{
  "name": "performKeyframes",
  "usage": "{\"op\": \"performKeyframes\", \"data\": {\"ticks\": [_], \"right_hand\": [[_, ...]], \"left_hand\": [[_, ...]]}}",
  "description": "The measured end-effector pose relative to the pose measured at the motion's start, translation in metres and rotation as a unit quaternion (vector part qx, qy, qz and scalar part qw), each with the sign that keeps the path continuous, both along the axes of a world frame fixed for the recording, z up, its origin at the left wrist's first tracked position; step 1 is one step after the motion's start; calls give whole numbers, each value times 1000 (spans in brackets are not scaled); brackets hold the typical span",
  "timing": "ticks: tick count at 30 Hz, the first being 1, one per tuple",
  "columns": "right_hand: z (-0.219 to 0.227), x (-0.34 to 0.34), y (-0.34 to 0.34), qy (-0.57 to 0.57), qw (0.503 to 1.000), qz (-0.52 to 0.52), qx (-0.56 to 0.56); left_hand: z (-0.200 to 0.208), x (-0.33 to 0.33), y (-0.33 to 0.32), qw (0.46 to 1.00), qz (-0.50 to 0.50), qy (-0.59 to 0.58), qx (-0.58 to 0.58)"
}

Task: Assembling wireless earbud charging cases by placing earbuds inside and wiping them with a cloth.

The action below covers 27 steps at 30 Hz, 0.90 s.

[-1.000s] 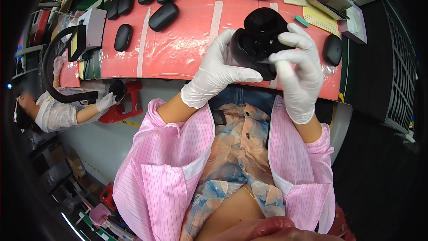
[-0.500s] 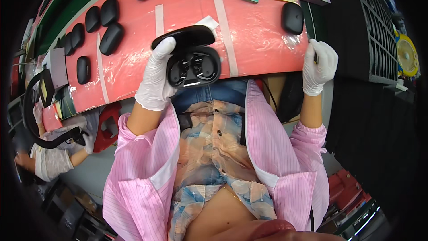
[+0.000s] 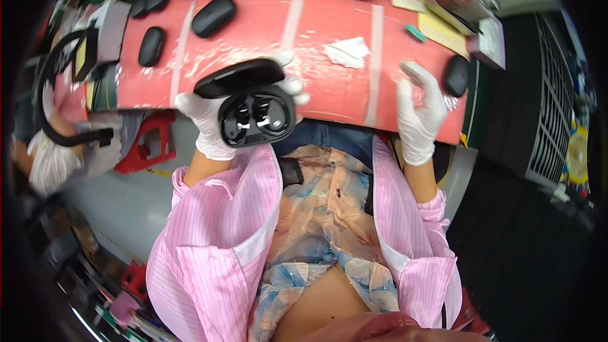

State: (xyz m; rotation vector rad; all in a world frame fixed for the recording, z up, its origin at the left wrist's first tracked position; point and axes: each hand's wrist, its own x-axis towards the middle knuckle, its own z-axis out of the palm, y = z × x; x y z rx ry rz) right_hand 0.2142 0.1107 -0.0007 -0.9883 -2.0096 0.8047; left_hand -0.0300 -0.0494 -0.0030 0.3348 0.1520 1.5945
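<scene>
My gloved left hand [image 3: 208, 123] cradles a black earbud case [image 3: 256, 136] from beneath, its fingers showing past the far right side. The case's lid [image 3: 240, 78] is flipped up, and two glossy black earbuds [image 3: 261, 111] lie in its wells. Over the front right part of the red-covered table [image 3: 335, 104], my gloved right hand [image 3: 419, 120] is open, thumb and fingers apart, with nothing visible in it. A crumpled white cloth [image 3: 347, 52] lies between the hands, farther back. Nearest my right hand is a closed black case [image 3: 456, 76].
Several closed black cases [image 3: 214, 16] lie at the far left and along the back. A teal block [image 3: 415, 33], yellow sheets [image 3: 443, 28] and a white-purple box [image 3: 489, 41] occupy the back right. A black curved arm [image 3: 44, 101] and another person [image 3: 60, 152] are at left.
My right hand has come inward from beyond the table's right edge, its curled fingers now spread. The view has shifted, uncovering the white cloth. My left hand keeps the opened case.
</scene>
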Motion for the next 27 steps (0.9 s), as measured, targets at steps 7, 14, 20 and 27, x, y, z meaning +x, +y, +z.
{"op": "performKeyframes", "data": {"ticks": [7, 14, 20, 27], "right_hand": [[-14, -92, -5, -145, 952, 163, 216], [-18, -77, -12, -183, 939, 218, 191], [-19, -77, -13, -214, 938, 202, 184], [-18, -83, -14, -212, 944, 200, 157]], "left_hand": [[-63, -62, -156, 980, 51, 129, -142], [-141, -220, -232, 706, 567, -288, -313], [-176, -303, -298, 716, 598, 106, -344], [-170, -291, -268, 602, 709, 81, -359]]}}
